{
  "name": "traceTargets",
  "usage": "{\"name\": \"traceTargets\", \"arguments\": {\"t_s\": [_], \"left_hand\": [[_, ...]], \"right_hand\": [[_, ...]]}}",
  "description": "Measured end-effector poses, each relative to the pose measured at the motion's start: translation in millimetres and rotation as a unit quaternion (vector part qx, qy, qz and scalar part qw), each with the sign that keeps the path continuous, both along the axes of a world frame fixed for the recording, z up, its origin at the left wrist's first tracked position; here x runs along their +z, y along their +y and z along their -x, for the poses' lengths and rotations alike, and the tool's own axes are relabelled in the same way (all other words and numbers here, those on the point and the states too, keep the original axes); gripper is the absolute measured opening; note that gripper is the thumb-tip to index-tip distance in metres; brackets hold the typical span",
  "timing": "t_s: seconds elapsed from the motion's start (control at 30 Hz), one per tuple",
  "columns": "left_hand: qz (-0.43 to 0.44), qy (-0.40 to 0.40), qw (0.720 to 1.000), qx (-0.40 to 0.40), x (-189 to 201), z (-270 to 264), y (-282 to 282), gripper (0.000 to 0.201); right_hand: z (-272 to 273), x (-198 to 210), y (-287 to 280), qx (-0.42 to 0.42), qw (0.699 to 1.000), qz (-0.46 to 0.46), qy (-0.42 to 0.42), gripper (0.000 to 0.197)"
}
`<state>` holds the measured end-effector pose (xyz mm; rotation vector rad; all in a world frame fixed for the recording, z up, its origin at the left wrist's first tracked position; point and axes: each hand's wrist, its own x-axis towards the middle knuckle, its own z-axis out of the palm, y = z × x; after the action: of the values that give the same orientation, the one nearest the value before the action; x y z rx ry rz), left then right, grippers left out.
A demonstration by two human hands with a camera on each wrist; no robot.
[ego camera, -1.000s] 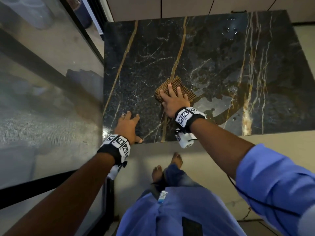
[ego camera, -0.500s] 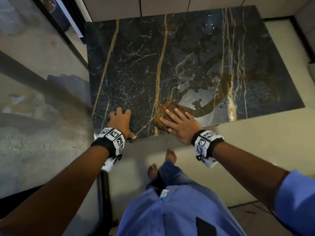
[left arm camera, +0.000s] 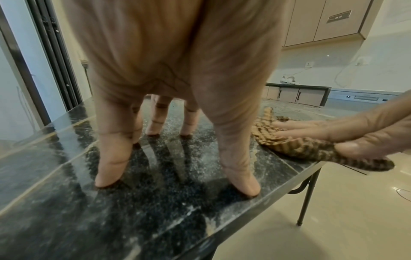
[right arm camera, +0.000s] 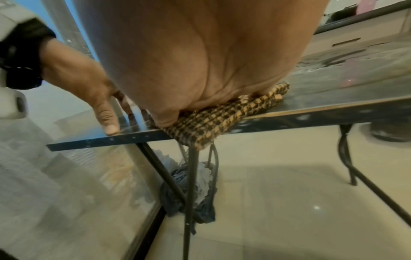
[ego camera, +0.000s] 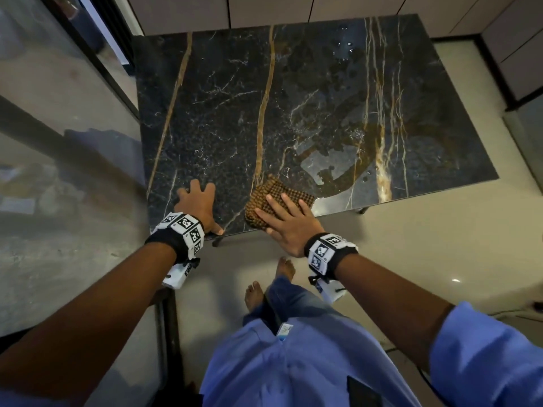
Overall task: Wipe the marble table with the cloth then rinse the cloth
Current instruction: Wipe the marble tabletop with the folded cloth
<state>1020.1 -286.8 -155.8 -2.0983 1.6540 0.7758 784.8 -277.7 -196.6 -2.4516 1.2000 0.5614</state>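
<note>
While the right hand [ego camera: 289, 227] lies flat with straight, spread fingers on the folded brown-and-tan checked woven cloth [ego camera: 271, 198], that cloth sits at the near edge of the black marble surface with gold and white veins [ego camera: 323, 98], one corner hanging just over the edge, as the right wrist view shows [right arm camera: 206, 123]. No grip is closed on the cloth: the palm and fingers press it down from above, the thumb lying along its near side in the left wrist view [left arm camera: 360, 149]. The left hand [ego camera: 198, 205] is planted on the bare marble just to the left of the cloth, apart from it, fingers spread and straight, fingertips [left arm camera: 109, 179] touching the stone and holding nothing. Both wrists carry black bands with white blocks printed with black square markers [ego camera: 183, 227]. A wet, shiny patch [ego camera: 329, 163] spreads on the marble just beyond the cloth, and a few water drops [ego camera: 343, 47] sit near the far edge. Thin black metal legs [right arm camera: 189, 184] hold the top over a pale glossy tiled floor [ego camera: 411, 245]. Under the near corner lies a crumpled heap of grey-blue and white fabric [right arm camera: 191, 190] on the floor. A glass panel in a dark frame [ego camera: 67, 171] stands along the left side. The person wears blue clothes [ego camera: 293, 362] and stands barefoot [ego camera: 255, 292] close to the near edge.
</note>
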Motion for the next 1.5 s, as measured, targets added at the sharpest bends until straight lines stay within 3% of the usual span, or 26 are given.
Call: {"name": "traceTargets", "arguments": {"t_s": [0.2, 0.37, 0.5, 0.67, 0.8, 0.93, 1.1, 1.27, 1.37, 1.5], "left_hand": [[0.0, -0.004, 1.0, -0.003, -1, 0, 1, 0.095], [-0.005, -0.015, 1.0, -0.003, 1, 3, -1, 0.096], [-0.022, -0.036, 0.999, 0.006, 3, 12, -5, 0.098], [0.02, -0.001, 1.0, 0.016, -1, 33, -19, 0.096], [0.026, 0.035, 0.999, 0.018, -7, 65, -34, 0.105], [0.013, 0.049, 0.998, 0.031, -8, 84, -50, 0.114], [0.003, 0.038, 0.998, 0.048, -8, 97, -66, 0.126], [-0.045, 0.038, 0.998, 0.033, -11, 106, -68, 0.135], [-0.046, 0.041, 0.997, 0.042, -16, 108, -63, 0.136], [-0.052, 0.058, 0.995, 0.058, -15, 107, -62, 0.135]], "right_hand": [[79, 3, -41, -0.151, 0.987, -0.008, 0.047, 0.054], [39, -2, -44, -0.246, 0.969, -0.019, 0.031, 0.057], [10, 0, -20, -0.141, 0.99, -0.007, 0.001, 0.056], [70, -4, -26, -0.047, 0.998, 0.023, -0.021, 0.058], [124, -3, -63, -0.124, 0.992, 0.007, 0.003, 0.054], [96, -2, -96, -0.181, 0.983, -0.022, 0.001, 0.054], [41, 0, -85, -0.065, 0.997, -0.031, -0.032, 0.055], [103, -6, -77, 0.004, 0.997, 0.005, -0.074, 0.052], [139, -5, -102, 0.015, 0.999, 0.012, -0.047, 0.053], [109, -4, -146, -0.034, 0.998, -0.009, -0.046, 0.052]]}}
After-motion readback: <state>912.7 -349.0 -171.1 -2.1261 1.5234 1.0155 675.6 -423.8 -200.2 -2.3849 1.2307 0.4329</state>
